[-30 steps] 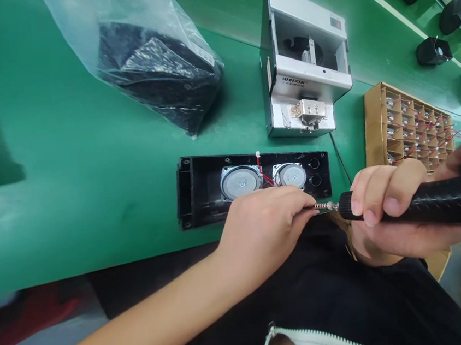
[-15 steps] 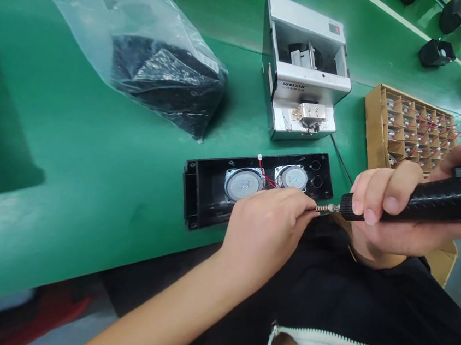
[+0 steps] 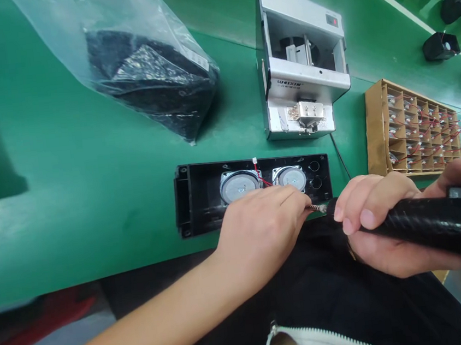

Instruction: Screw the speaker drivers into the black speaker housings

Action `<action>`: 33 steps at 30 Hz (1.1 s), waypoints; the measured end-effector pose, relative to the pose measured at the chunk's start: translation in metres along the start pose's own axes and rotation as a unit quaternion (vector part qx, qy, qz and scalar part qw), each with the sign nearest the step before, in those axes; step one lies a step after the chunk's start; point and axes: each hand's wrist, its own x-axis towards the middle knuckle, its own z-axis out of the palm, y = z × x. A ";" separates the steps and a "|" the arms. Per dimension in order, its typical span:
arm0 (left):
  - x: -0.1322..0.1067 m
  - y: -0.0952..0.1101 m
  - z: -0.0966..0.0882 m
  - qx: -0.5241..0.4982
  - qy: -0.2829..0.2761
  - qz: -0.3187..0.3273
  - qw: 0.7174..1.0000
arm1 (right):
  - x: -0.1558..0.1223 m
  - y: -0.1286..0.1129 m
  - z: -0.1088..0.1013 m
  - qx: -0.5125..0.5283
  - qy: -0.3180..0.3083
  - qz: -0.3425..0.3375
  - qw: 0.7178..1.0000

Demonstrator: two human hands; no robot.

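Note:
My right hand (image 3: 383, 217) is wrapped around a black electric screwdriver (image 3: 437, 222), held level with its thumb raised. The thin metal bit (image 3: 319, 207) points left, toward my left hand (image 3: 263, 229). My left fingers are pinched together at the bit's tip; whatever is between them is hidden. Just beyond my left hand lies an open black speaker housing (image 3: 206, 213) on the bench. Two round speakers, a larger one (image 3: 238, 185) and a smaller one (image 3: 292, 178), sit inside it. Red wires (image 3: 265, 181) with a white connector (image 3: 254, 160) run between them.
A silver screw-feeding machine (image 3: 307, 82) stands behind the housing on the green bench (image 3: 75, 227). At back left lies a clear plastic bag (image 3: 150, 76) with black contents. To the right, a divided cardboard box (image 3: 378, 129) holds several wired parts. Black housings (image 3: 440, 46) stand farther back.
The view has shifted slightly. My right hand and the screwdriver have moved a little left and down, closer to my left hand. My left fingers stay pinched at the bit's tip.

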 end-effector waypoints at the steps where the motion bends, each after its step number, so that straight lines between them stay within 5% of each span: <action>1: 0.001 0.000 0.000 0.000 0.002 0.005 1.000 | 0.001 0.001 -0.001 0.002 -0.005 -0.011 1.000; 6: 0.002 -0.004 -0.002 -0.022 0.007 0.005 1.000 | 0.010 -0.007 -0.004 0.041 0.071 0.026 0.996; 11: 0.001 -0.004 -0.001 -0.049 0.019 0.008 0.999 | 0.019 -0.018 -0.003 0.040 0.079 0.033 0.996; 17: -0.001 0.000 0.000 -0.042 0.023 0.021 0.999 | 0.015 -0.013 -0.003 0.032 0.059 0.028 0.997; 23: -0.004 0.000 0.001 -0.009 0.050 0.023 0.998 | 0.013 0.008 -0.018 0.061 -0.027 -0.086 0.994; 27: -0.004 -0.001 0.001 -0.004 0.053 0.025 0.998 | 0.015 0.014 -0.021 0.081 -0.031 -0.087 0.993; 33: -0.003 -0.003 0.001 0.002 0.058 0.032 0.998 | 0.016 0.019 -0.028 -0.012 -0.050 -0.110 0.993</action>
